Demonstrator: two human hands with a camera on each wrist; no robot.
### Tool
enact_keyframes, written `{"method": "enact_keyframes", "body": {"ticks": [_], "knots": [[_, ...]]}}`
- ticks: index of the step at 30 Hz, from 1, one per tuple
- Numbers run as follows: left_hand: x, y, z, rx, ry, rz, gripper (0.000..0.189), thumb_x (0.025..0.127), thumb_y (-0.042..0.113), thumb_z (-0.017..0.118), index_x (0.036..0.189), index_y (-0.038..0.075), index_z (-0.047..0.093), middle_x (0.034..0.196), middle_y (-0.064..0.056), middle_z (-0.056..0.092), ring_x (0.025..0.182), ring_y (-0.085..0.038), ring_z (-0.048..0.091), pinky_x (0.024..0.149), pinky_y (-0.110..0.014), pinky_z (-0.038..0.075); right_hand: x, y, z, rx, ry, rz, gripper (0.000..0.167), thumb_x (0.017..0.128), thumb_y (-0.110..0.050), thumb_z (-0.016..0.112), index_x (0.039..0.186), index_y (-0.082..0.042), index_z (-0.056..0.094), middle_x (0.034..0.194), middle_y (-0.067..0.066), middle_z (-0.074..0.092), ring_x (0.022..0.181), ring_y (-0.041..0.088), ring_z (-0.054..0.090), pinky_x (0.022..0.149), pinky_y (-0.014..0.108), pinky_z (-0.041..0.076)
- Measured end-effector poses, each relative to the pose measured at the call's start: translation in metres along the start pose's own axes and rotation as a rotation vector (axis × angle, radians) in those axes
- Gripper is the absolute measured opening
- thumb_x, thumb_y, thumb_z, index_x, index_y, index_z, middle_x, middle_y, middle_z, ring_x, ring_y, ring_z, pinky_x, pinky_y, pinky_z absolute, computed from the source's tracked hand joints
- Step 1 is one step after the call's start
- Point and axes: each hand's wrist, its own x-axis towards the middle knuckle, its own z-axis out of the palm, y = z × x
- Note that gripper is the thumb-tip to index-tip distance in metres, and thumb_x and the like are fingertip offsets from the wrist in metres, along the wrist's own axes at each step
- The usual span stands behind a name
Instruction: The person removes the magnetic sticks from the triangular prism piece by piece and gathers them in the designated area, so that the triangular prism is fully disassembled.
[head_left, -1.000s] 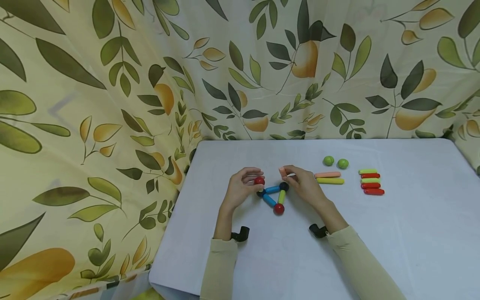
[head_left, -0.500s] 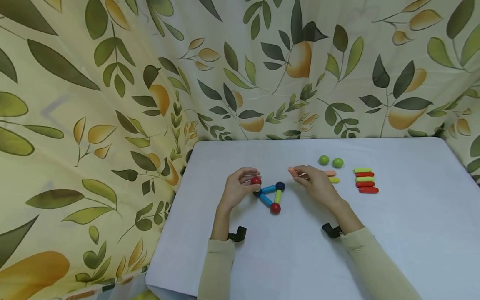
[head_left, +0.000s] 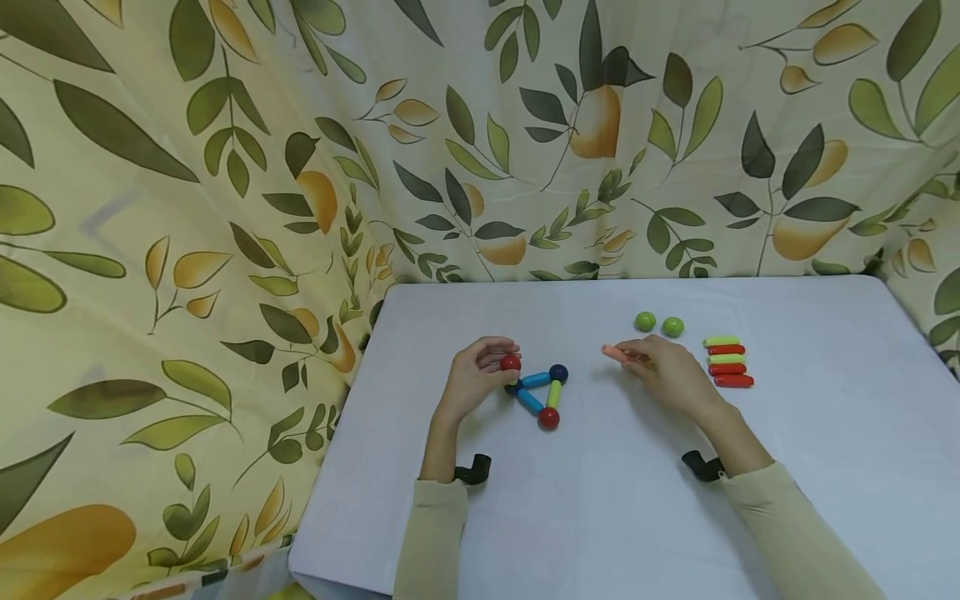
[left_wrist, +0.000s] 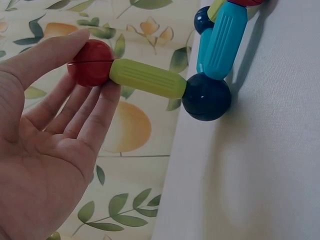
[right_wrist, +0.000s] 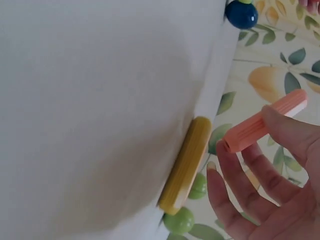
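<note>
My left hand (head_left: 474,379) pinches a red ball (left_wrist: 91,62) between thumb and fingers. From that ball a lime-green stick (left_wrist: 147,78) runs to a dark blue ball (left_wrist: 206,96) on the table. This ball is one corner of a flat triangle with two blue sticks (head_left: 530,402), a lime stick (head_left: 554,394), another dark blue ball (head_left: 558,373) and a red ball (head_left: 549,418). To the right, my right hand (head_left: 675,375) holds a salmon-pink stick (right_wrist: 265,120) between thumb and fingers, above the table. A yellow stick (right_wrist: 186,165) lies nearby; the hand hides it in the head view.
Two green balls (head_left: 659,323) lie beyond my right hand. Right of it, lime and red sticks (head_left: 727,360) lie in a column on the white table (head_left: 600,517). A leaf-patterned curtain (head_left: 420,167) hangs behind and to the left.
My right hand has moved right, away from the triangle, carrying the salmon-pink stick, now turned more level. My left hand keeps its hold on the red ball. The head view has shifted slightly.
</note>
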Motion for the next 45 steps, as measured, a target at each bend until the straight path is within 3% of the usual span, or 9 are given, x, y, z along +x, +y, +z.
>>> {"method": "enact_keyframes", "body": {"ticks": [6,13,18,31,40,45], "knots": [[-0.001,-0.001,0.000,0.010,-0.005,0.000,0.046,0.088,0.005,0.084,0.131,0.011,0.068,0.124,-0.001,0.074,0.116,-0.018,0.070,0.106,-0.044,0.054,-0.010,0.012,-0.009,-0.044,0.006,-0.011,0.035,0.097,-0.019,0.077,0.130,-0.011,0.074,0.114,0.014,0.073,0.103,0.032,0.066,0.085,0.053,0.056],[0.001,-0.001,-0.001,0.009,-0.019,0.008,0.047,0.089,0.007,0.084,0.132,0.010,0.067,0.126,-0.002,0.073,0.117,-0.019,0.070,0.104,-0.036,0.055,-0.012,0.024,-0.013,-0.096,0.040,-0.051,0.029,0.091,-0.012,0.081,0.120,-0.013,0.080,0.109,0.012,0.076,0.094,0.030,0.067,0.077,0.048,0.055],[0.000,-0.001,-0.002,0.015,-0.009,0.007,0.050,0.088,0.007,0.085,0.135,0.009,0.065,0.126,-0.002,0.073,0.118,-0.018,0.069,0.106,-0.039,0.054,-0.011,0.027,-0.013,-0.126,0.032,-0.041,0.022,0.090,-0.014,0.083,0.112,-0.011,0.082,0.107,0.013,0.075,0.096,0.033,0.068,0.080,0.053,0.057],[0.000,-0.001,-0.001,-0.001,-0.019,0.001,0.051,0.088,0.008,0.085,0.134,0.013,0.065,0.126,-0.002,0.073,0.118,-0.020,0.069,0.106,-0.040,0.054,-0.009,0.036,-0.011,-0.173,0.069,-0.049,0.021,0.086,-0.008,0.085,0.107,-0.012,0.083,0.106,0.014,0.074,0.098,0.037,0.066,0.080,0.055,0.056],[0.000,-0.002,-0.002,-0.006,-0.019,0.009,0.050,0.088,0.007,0.085,0.133,0.016,0.065,0.126,-0.003,0.073,0.119,-0.023,0.068,0.106,-0.040,0.054,-0.002,0.037,-0.005,-0.166,0.080,-0.056,0.021,0.087,-0.003,0.081,0.105,-0.013,0.084,0.101,0.009,0.073,0.089,0.030,0.065,0.073,0.048,0.056],[0.000,-0.003,-0.004,-0.001,-0.024,0.014,0.051,0.088,0.008,0.085,0.135,0.012,0.064,0.128,-0.004,0.072,0.119,-0.022,0.068,0.107,-0.040,0.054,0.000,0.031,-0.004,-0.160,0.090,-0.059,0.022,0.086,-0.009,0.085,0.108,-0.014,0.084,0.100,0.007,0.073,0.088,0.027,0.064,0.070,0.043,0.053]]}}
